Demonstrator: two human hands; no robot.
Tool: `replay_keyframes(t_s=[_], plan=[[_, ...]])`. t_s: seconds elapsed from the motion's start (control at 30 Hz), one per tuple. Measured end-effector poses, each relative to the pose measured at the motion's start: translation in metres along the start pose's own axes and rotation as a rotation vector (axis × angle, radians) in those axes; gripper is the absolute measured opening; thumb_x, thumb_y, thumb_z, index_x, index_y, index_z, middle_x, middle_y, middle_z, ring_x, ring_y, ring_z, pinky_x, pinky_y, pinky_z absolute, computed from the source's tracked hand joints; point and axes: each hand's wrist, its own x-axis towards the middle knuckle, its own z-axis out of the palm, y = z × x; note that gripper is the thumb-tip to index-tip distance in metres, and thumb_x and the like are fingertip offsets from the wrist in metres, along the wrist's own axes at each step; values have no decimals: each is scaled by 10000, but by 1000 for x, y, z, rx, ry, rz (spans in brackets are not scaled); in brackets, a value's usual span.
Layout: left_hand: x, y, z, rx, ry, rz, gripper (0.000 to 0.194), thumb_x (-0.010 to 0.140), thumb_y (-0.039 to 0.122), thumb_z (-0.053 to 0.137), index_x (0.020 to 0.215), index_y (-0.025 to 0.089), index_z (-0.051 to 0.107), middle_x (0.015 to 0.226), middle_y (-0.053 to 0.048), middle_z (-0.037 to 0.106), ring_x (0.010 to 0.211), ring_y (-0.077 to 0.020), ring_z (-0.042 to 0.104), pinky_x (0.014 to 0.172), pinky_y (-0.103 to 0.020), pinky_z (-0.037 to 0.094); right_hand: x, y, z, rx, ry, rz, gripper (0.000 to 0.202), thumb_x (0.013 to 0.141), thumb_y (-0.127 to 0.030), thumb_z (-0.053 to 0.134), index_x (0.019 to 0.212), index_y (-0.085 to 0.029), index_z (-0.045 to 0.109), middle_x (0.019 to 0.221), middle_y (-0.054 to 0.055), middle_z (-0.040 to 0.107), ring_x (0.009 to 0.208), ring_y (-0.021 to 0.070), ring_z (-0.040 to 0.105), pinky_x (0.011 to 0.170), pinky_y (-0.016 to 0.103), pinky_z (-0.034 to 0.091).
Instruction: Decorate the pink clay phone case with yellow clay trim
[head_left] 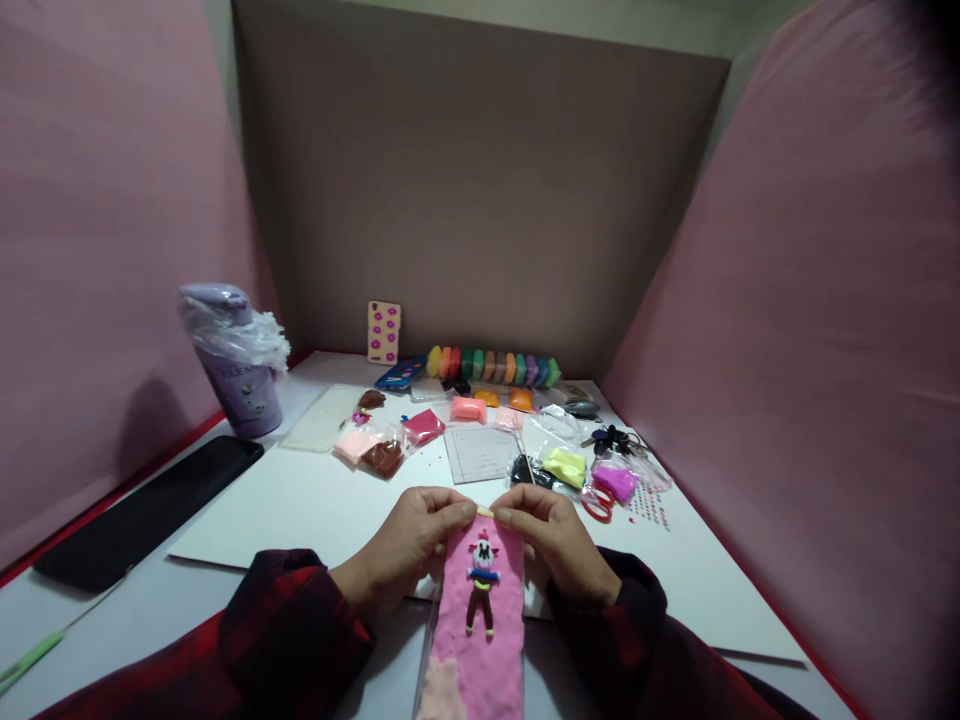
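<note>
Pink clay-covered rectangular panel (pixel 484 670) is gripped by left hand (pixel 409 540) and right hand (pixel 559 535) at lower centre. A multicoloured clay figure (pixel 482 585) is already attached; a thin cream strip (pixel 485 512) above seems not yet secured.

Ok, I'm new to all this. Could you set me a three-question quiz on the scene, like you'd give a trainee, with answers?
1. True or false: the left hand and right hand are at the near end of the pink clay panel.
2. What covers the top of the purple bottle?
3. The clay figure on the panel has legs that are: a) white, b) brown, c) orange.

Key:
1. False; they are at its far end, with fingertips at a small pale strip.
2. Crumpled clear plastic.
3. b.
</note>
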Motion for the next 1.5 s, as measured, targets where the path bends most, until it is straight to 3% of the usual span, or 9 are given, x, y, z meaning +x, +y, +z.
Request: replay_keyframes(t_s=[0.33, 0.53, 0.83, 1.0, 1.23, 1.5], plan=[[-2, 5, 2, -25, 9, -11, 280, 677, 354, 705, 648, 115, 563, 524, 32, 484, 430, -48, 384, 437, -182, 248, 0, -1, -5, -24, -10, 35, 197, 673, -314, 686, 754, -135, 705, 648, 28, 626, 574, 127, 511, 551, 244, 379], [-3, 4, 3, -8, 8, -10, 274, 695, 359, 688, 656, 120, 561, 518, 34, 479, 415, -47, 380, 419, -177, 235, -3, 2, -3, -127, -30, -89, 200, 711, -349, 697, 769, -159, 676, 732, 31, 648, 691, 155, 553, 641, 264, 422], [-2, 4, 2, 0, 22, -13, 280, 680, 365, 697, 653, 112, 580, 527, 29, 478, 430, -50, 382, 432, -181, 244, -2, 1, -6, -287, -10, -153, 166, 752, -317, 638, 777, -169, 710, 775, 56, 690, 741, 190, 582, 692, 297, 437], [-2, 4, 1, -16, 16, -12, 270, 690, 354, 694, 670, 107, 587, 531, 27, 487, 430, -47, 387, 433, -174, 249, -2, -4, -8, -249, -28, -151, 160, 763, -269, 597, 795, -181, 726, 811, 56, 707, 776, 199, 596, 723, 302, 436], [-1, 1, -1, 11, 2, 3, 256, 729, 349, 664, 679, 114, 575, 543, 25, 490, 437, -49, 394, 441, -182, 254, -3, 1, -6, -214, -29, -142, 152, 742, -320, 667, 792, -178, 685, 757, 32, 663, 712, 164, 563, 656, 270, 423], [-1, 1, -1, 6, 7, 8, 254, 724, 350, 669, 695, 112, 585, 555, 18, 500, 453, -54, 402, 467, -192, 283, -2, -5, -5, -89, -49, -75, 124, 684, -231, 661, 771, -148, 692, 758, 36, 669, 717, 156, 569, 659, 256, 419]])
